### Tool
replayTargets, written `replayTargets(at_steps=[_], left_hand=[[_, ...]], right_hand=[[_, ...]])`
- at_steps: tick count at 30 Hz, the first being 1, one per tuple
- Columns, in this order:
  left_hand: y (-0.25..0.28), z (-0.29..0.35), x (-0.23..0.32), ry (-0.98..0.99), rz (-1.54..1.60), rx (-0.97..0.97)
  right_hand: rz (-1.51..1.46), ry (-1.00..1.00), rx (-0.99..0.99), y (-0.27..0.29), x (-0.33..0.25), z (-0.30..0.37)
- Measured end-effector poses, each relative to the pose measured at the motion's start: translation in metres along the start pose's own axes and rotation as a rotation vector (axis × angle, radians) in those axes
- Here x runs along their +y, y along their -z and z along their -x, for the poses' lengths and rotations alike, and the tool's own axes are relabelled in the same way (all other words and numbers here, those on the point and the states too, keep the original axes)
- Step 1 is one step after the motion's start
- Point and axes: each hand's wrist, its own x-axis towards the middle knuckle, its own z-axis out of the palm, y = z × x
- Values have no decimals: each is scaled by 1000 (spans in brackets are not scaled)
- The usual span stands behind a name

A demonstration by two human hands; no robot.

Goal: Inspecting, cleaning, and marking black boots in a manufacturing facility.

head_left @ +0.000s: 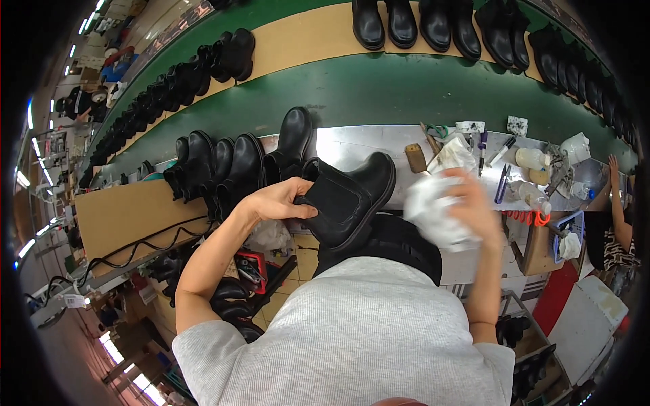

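Note:
A black ankle boot (345, 199) with an elastic side panel is in my left hand (279, 199). The fingers are wrapped round the top of its shaft, and its toe points up to the right. My right hand (474, 206), smeared by motion, grips a crumpled white cloth (437, 211) to the right of the boot, apart from it. Just beyond my left hand another black boot (292, 139) stands on the bench, with more boots (237, 172) to its left.
A green conveyor belt (325, 88) carries rows of black boots (399, 24). On the metal bench (342, 143) lie green-handled scissors (437, 130), a brush (415, 158), pens and a clear bottle (533, 159). A cardboard sheet (139, 220) stands at left. Another person's arm (617, 203) shows at far right.

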Motion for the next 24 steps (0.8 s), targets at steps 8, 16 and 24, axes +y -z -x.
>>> replayTargets(at_steps=[8, 16, 24], left_hand=[[8, -9, -13, -73, -235, 14], [23, -15, -25, -79, -179, -79], [25, -17, -14, -5, -264, -141]], right_hand=[[65, 213, -200, -135, -29, -68], [124, 245, -98, -141, -21, -71], [172, 266, -57, -139, -19, -70]])
